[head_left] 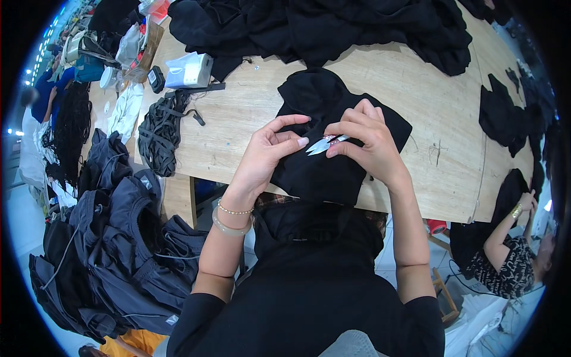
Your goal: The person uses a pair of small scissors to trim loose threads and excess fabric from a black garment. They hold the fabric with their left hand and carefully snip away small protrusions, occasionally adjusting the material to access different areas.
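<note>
A heap of dark grey garments (pixel 113 250) is seen beyond the table's left edge, below its level. Near the table's (pixel 428 113) far left corner a bundle of black straps (pixel 159 134) lies beside a pale blue and white packet (pixel 189 70). At the near edge, a black garment (pixel 333 134) is spread flat and hangs partly over the edge. The left hand (pixel 267 154) is pressed on it, with index finger and thumb pinching the fabric. The right hand (pixel 366 143) is closed around small silver thread snips (pixel 324 144), whose tips are pointed at the left thumb. A pile of black cloth (pixel 321 27) is heaped along the far edge. Past the right edge, another person's arm (pixel 505 223) is seen.
</note>
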The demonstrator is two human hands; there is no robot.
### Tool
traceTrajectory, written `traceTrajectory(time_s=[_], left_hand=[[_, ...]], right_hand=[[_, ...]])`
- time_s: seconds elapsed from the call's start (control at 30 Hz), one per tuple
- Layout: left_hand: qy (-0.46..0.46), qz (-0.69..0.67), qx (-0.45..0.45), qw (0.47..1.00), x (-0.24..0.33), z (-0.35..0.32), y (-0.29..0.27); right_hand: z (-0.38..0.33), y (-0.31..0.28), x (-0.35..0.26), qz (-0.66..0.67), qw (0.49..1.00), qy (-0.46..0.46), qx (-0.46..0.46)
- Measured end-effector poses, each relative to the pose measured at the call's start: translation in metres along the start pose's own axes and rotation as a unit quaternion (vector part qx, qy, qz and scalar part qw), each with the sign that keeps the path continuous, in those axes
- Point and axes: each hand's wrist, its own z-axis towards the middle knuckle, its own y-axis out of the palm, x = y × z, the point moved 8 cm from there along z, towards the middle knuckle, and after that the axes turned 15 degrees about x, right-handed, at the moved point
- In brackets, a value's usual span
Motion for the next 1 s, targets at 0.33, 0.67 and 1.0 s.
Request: traceTrajectory(time_s=[0.33, 0.67, 1.0], left_hand=[[-0.017, -0.002, -0.015, 1.0, -0.001, -0.003, 0.002], [-0.013, -0.034, -0.018, 0.999, 0.005, -0.007, 0.0], [0.003, -0.012, 0.003, 1.0, 0.009, -0.01, 0.0]], right_hand=[[-0.002, 0.001, 0.005, 0.065, 0.997, 0.038, -0.02], [-0.003, -0.018, 0.007, 0.047, 0.993, 0.071, 0.082], [0.004, -0.023, -0.015, -0.089, 0.989, -0.037, 0.116]])
